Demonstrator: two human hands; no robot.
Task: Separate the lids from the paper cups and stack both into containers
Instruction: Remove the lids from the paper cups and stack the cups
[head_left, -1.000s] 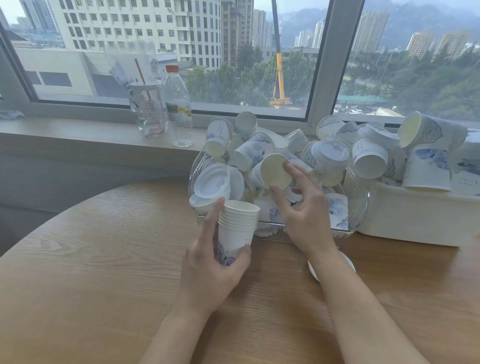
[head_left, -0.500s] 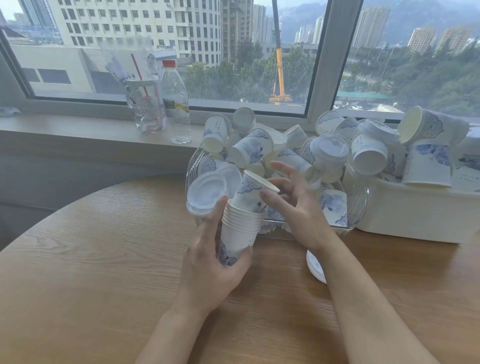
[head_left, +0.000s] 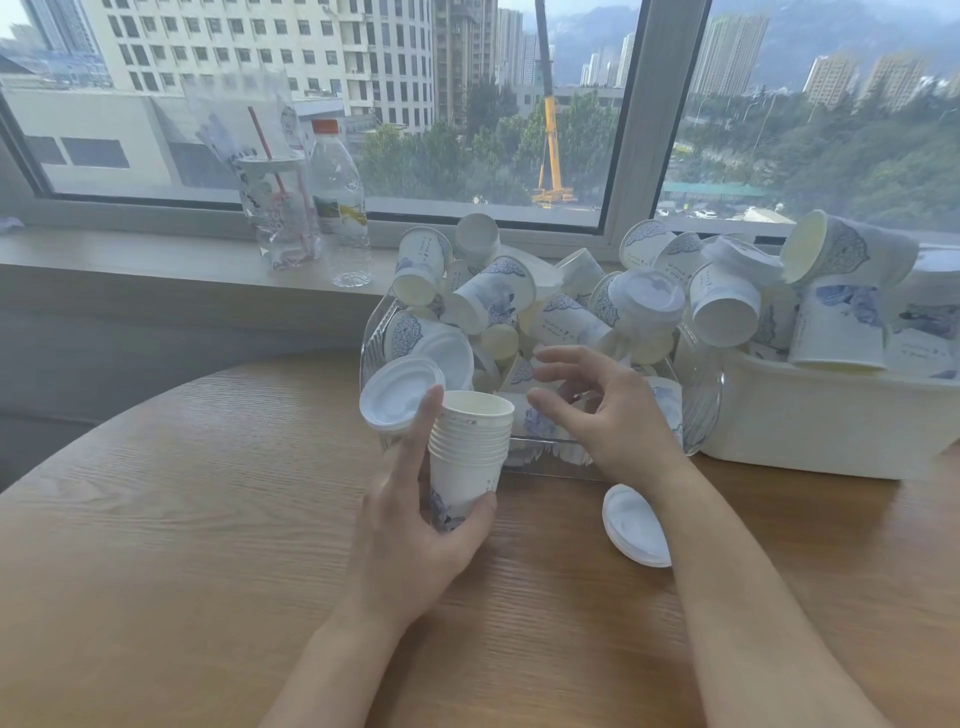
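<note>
Hands (head_left: 415, 530) over wooden table (head_left: 182, 519), windowside

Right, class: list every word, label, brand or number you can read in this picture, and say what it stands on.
None can be read.
Paper cups: small dark vertical print, too small to read.
Stack of cups in the left hand: tiny marks, blurred.
Water bottle label: blurred.
Clear plastic cup: print illegible.

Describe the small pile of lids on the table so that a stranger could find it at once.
On the wooden table, look just in front of the clear bin, beside the right forearm. The pile of lids lies there alone, white and flat, the only lids outside a bin.
</note>
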